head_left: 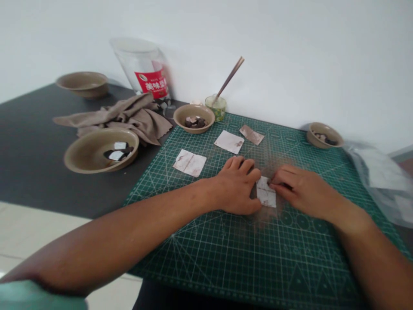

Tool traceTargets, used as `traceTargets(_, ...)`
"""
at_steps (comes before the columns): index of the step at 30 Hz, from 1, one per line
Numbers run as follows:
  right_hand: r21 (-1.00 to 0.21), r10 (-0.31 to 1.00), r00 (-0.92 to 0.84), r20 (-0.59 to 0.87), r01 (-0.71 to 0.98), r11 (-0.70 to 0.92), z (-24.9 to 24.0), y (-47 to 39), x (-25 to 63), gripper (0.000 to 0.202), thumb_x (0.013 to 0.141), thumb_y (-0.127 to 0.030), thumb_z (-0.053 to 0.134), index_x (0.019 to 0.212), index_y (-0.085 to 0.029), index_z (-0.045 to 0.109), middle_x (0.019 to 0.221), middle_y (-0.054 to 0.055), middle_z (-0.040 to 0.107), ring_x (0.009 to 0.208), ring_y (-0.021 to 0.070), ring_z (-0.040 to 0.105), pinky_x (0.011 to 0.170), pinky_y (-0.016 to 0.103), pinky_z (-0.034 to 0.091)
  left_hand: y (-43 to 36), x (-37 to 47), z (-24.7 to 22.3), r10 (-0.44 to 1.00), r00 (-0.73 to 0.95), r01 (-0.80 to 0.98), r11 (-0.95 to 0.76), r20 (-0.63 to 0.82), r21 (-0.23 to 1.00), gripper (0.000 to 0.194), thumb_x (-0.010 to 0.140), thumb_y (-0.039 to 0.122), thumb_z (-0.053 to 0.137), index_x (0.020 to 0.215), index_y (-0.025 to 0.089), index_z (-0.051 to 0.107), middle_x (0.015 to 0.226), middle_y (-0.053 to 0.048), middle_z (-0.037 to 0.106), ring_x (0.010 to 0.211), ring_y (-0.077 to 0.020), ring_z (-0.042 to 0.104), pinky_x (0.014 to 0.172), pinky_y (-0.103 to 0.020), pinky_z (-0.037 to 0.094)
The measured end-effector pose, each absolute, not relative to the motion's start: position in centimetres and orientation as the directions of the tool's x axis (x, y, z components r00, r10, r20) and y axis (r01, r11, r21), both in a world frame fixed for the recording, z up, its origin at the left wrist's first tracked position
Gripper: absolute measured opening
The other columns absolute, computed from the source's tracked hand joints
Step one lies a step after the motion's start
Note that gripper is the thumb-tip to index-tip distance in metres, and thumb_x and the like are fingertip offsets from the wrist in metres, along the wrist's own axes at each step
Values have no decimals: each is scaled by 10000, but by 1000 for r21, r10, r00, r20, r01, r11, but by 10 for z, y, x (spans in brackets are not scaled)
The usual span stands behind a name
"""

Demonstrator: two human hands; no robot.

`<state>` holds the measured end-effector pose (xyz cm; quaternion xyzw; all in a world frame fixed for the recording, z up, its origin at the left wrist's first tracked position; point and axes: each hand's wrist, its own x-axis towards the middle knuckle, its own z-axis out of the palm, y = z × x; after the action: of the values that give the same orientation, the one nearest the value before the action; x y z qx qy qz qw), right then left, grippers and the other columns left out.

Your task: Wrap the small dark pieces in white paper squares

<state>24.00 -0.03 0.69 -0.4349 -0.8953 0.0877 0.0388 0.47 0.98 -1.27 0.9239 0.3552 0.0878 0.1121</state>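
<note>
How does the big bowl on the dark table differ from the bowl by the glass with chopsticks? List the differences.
The big bowl sits on the dark table, left of the mat; the small bowl sits at the green cutting mat's far edge. The big bowl is wider and shallower-looking. It holds dark and white flat pieces; the small bowl holds a heap of dark and pinkish bits. Both are tan and upright.

Dark table (32, 159), green cutting mat (226, 258), bowls (93, 150), cloth (129, 116)

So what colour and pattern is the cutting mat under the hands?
Dark green with a white grid and ruled lines, on the flat rubbery cutting mat, clearest in the head view.
</note>
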Motion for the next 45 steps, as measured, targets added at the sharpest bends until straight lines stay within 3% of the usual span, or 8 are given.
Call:
traceTargets(5, -374, 659, -748, -73, 633, 677, 9, -7, 235, 153, 1003, -247, 519, 918, -219, 643, 940, 43, 647, 808, 171, 618, 730, 315, 478, 10, 4, -12, 670, 739, 633, -726, 72, 270, 507, 842, 550, 556, 1186, 180, 530, 1354, -131, 484, 1310, -378, 396, 1134, -530, 310)
traceTargets(11, -227, 766, -640, 54, 739, 634, 2, 3, 237, 176, 993, -276, 520, 907, -214, 661, 935, 65, 657, 861, 216, 633, 743, 344, 481, 10, 4, -12, 682, 727, 643, -717, 80, 270, 511, 831, 525, 566, 1207, 182, 515, 1395, -134, 463, 1321, -386, 383, 1134, -536, 295)
traceTargets(18, -368, 673, -734, -94, 654, 661, 8, -9, 233, 158, 994, -253, 521, 922, -232, 660, 951, 40, 662, 816, 182, 633, 728, 324, 480, 10, 5, -11, 674, 736, 636, -723, 71, 270, 515, 834, 554, 554, 1190, 182, 529, 1387, -139, 476, 1303, -377, 404, 1134, -531, 300)
traceTargets(22, -278, 763, -646, 33, 727, 628, 3, -5, 230, 159, 987, -267, 517, 914, -217, 650, 945, 64, 652, 841, 217, 633, 744, 358, 483, 10, 5, -11, 679, 730, 644, -720, 73, 259, 515, 838, 540, 546, 1197, 171, 528, 1382, -144, 470, 1304, -385, 400, 1133, -531, 300)
traceTargets(30, -330, 669, -741, -57, 647, 688, 5, -8, 235, 193, 1019, -255, 472, 963, -228, 655, 987, 58, 650, 858, 199, 630, 752, 348, 489, 9, 4, -12, 672, 736, 633, -724, 75, 276, 510, 843, 538, 550, 1198, 173, 528, 1379, -142, 471, 1317, -390, 388, 1136, -540, 297)
traceTargets(35, -215, 789, -614, 10, 769, 601, 4, -4, 232, 194, 1007, -277, 489, 876, -206, 613, 917, 65, 626, 829, 222, 609, 736, 373, 475, 9, 5, -11, 685, 726, 648, -713, 65, 268, 515, 833, 526, 565, 1216, 184, 523, 1397, -136, 459, 1321, -398, 379, 1139, -548, 292)
traceTargets(41, -335, 674, -736, -61, 652, 681, 7, -10, 231, 168, 1004, -226, 496, 941, -222, 652, 965, 50, 642, 835, 190, 617, 747, 338, 476, 10, 4, -10, 672, 739, 637, -721, 51, 275, 502, 847, 539, 550, 1193, 177, 527, 1376, -133, 471, 1313, -382, 388, 1140, -534, 304)
traceTargets(45, -235, 783, -621, 24, 758, 609, 4, -5, 231, 182, 1008, -272, 500, 904, -205, 633, 932, 57, 626, 851, 210, 612, 755, 354, 464, 10, 4, -10, 678, 732, 642, -717, 61, 270, 490, 851, 516, 552, 1203, 177, 516, 1374, -135, 462, 1321, -380, 377, 1146, -549, 288)
